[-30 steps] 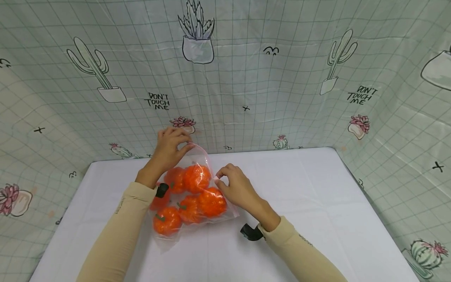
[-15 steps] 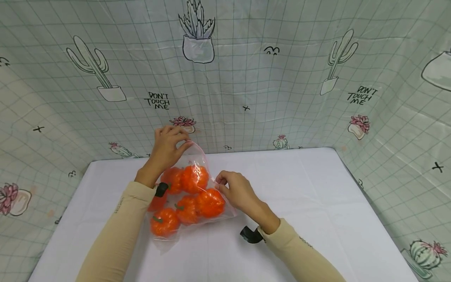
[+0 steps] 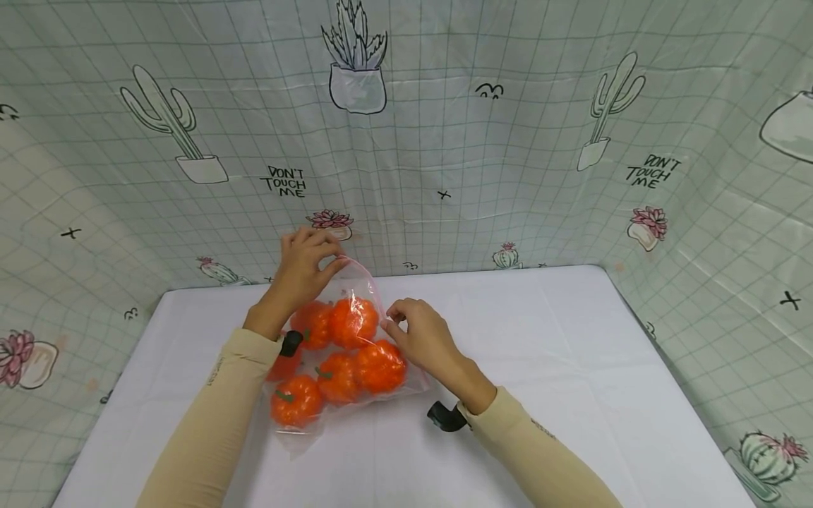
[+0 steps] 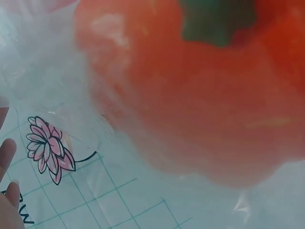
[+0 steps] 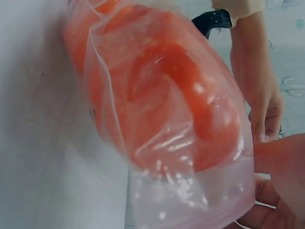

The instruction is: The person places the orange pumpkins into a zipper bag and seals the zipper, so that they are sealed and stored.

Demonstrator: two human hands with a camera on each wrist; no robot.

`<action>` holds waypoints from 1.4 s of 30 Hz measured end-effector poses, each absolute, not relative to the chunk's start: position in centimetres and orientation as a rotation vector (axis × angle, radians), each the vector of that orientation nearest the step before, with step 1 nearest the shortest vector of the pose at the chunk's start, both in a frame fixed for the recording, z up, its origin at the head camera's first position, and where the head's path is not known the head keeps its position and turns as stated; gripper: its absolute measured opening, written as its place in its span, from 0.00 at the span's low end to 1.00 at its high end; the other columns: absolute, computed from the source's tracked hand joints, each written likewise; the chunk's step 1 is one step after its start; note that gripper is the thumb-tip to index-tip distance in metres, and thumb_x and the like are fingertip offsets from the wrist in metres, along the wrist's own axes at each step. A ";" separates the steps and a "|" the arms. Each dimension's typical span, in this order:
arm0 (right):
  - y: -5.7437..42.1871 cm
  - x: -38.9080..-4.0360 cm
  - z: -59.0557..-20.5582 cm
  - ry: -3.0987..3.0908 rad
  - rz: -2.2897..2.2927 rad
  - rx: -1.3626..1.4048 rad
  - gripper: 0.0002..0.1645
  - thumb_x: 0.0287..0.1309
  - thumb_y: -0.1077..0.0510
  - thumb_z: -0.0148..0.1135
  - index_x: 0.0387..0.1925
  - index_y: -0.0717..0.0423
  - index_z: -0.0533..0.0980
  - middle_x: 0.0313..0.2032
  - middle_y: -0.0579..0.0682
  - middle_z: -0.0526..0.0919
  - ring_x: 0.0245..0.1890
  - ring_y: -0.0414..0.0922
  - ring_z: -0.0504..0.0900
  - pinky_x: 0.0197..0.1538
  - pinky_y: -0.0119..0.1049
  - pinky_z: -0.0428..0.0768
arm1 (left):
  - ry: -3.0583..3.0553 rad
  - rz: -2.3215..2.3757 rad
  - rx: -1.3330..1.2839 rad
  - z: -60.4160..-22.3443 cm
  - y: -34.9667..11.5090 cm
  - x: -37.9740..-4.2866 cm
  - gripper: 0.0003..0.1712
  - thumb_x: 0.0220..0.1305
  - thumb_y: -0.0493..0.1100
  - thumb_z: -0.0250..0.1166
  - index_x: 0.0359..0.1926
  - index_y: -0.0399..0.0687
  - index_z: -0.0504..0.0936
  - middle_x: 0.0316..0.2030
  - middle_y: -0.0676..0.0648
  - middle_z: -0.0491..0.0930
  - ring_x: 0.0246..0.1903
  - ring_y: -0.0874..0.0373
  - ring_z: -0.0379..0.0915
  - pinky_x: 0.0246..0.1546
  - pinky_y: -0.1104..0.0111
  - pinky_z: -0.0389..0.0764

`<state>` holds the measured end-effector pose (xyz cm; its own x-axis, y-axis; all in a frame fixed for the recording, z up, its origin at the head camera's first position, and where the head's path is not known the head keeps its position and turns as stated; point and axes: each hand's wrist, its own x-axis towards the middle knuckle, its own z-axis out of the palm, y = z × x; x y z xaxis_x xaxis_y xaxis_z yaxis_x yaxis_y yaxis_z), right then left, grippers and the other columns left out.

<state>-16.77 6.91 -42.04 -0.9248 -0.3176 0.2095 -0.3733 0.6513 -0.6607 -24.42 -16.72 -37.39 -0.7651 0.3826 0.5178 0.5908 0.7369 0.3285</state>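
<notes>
A clear plastic zip bag (image 3: pixel 356 279) with a pink mouth edge lies on the table, tilted, its mouth facing right. Inside are several small orange pumpkins (image 3: pixel 297 401) with green stems. My left hand (image 3: pixel 303 267) pinches the bag's far corner between thumb and fingers, lifting it off the table. At the middle of the pink edge, my right hand (image 3: pixel 422 335) pinches the plastic between thumb and forefinger. One pumpkin (image 4: pixel 190 95) fills much of the left wrist view through the plastic. Close up in the right wrist view, the bag (image 5: pixel 190 195) hides part of the right fingers.
A white cloth covers the table (image 3: pixel 540 353). Behind and at both sides hangs a gridded curtain (image 3: pixel 438 141) printed with cacti, close behind the left hand. Black wrist cameras (image 3: pixel 447 417) stick out from both beige sleeves (image 3: pixel 533 444).
The bag and pumpkins have shifted slightly left. My right hand dipped toward me, then moved back up along the pink edge. My left hand keeps its pinch on the far corner.
</notes>
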 end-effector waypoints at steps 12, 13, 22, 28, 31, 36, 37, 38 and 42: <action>6.9 -15.5 -42.2 -2.727 0.982 0.512 0.06 0.63 0.60 0.72 0.30 0.57 0.86 0.28 0.47 0.83 0.34 0.47 0.75 0.36 0.39 0.75 | -2.616 -0.451 -0.520 -37.1 -17.1 -24.5 0.12 0.72 0.46 0.69 0.45 0.43 0.91 0.53 0.42 0.82 0.59 0.38 0.69 0.66 0.40 0.63; 7.0 -15.3 -42.3 -2.722 0.982 0.506 0.06 0.62 0.60 0.72 0.29 0.57 0.86 0.28 0.46 0.83 0.35 0.47 0.76 0.36 0.39 0.75 | -2.619 -0.441 -0.498 -37.1 -17.2 -24.6 0.12 0.72 0.46 0.68 0.46 0.43 0.91 0.53 0.42 0.82 0.59 0.38 0.69 0.65 0.40 0.63; 8.1 -13.4 -42.8 -2.709 0.991 0.452 0.07 0.59 0.63 0.70 0.25 0.56 0.84 0.26 0.45 0.81 0.39 0.50 0.77 0.40 0.42 0.76 | -2.637 -0.437 -0.419 -37.3 -17.6 -24.7 0.13 0.74 0.46 0.67 0.48 0.43 0.91 0.52 0.42 0.80 0.59 0.38 0.68 0.64 0.41 0.64; 8.8 -12.3 -43.3 -2.718 0.896 0.453 0.09 0.59 0.62 0.74 0.25 0.55 0.83 0.25 0.46 0.81 0.38 0.50 0.78 0.39 0.40 0.74 | -2.607 -0.445 -0.384 -37.7 -18.0 -24.9 0.14 0.74 0.47 0.67 0.46 0.41 0.91 0.53 0.41 0.81 0.60 0.37 0.68 0.65 0.41 0.64; 9.0 -11.9 -43.6 -2.717 0.842 0.457 0.10 0.59 0.60 0.76 0.25 0.55 0.83 0.26 0.47 0.81 0.39 0.50 0.77 0.40 0.41 0.74 | -2.602 -0.449 -0.363 -37.7 -18.1 -25.0 0.14 0.74 0.47 0.67 0.46 0.42 0.91 0.53 0.41 0.81 0.60 0.37 0.68 0.65 0.41 0.63; 9.1 -11.3 -44.2 -2.695 0.750 0.496 0.09 0.61 0.59 0.76 0.28 0.55 0.82 0.28 0.48 0.81 0.43 0.52 0.79 0.45 0.47 0.77 | -2.585 -0.459 -0.349 -37.9 -17.8 -24.9 0.14 0.74 0.47 0.67 0.46 0.41 0.91 0.51 0.40 0.80 0.58 0.37 0.68 0.62 0.42 0.64; 9.2 -11.2 -44.3 -2.695 0.736 0.505 0.09 0.61 0.59 0.75 0.29 0.55 0.82 0.30 0.48 0.81 0.44 0.52 0.79 0.46 0.47 0.78 | -2.582 -0.465 -0.345 -38.0 -17.7 -24.9 0.14 0.74 0.47 0.67 0.46 0.41 0.91 0.51 0.40 0.80 0.57 0.37 0.69 0.62 0.42 0.65; 9.2 -11.1 -44.4 -2.698 0.726 0.509 0.08 0.62 0.59 0.75 0.30 0.56 0.83 0.31 0.49 0.82 0.44 0.52 0.79 0.47 0.48 0.78 | -2.582 -0.472 -0.342 -38.1 -17.6 -24.9 0.14 0.74 0.47 0.67 0.46 0.41 0.91 0.51 0.40 0.80 0.57 0.37 0.69 0.61 0.42 0.65; 9.5 -10.5 -44.8 -2.715 0.696 0.519 0.06 0.62 0.60 0.74 0.33 0.57 0.83 0.33 0.49 0.82 0.43 0.50 0.78 0.46 0.46 0.78 | -2.621 -0.491 -0.340 -38.7 -16.9 -24.8 0.15 0.74 0.48 0.67 0.46 0.40 0.90 0.52 0.39 0.80 0.57 0.37 0.69 0.62 0.42 0.65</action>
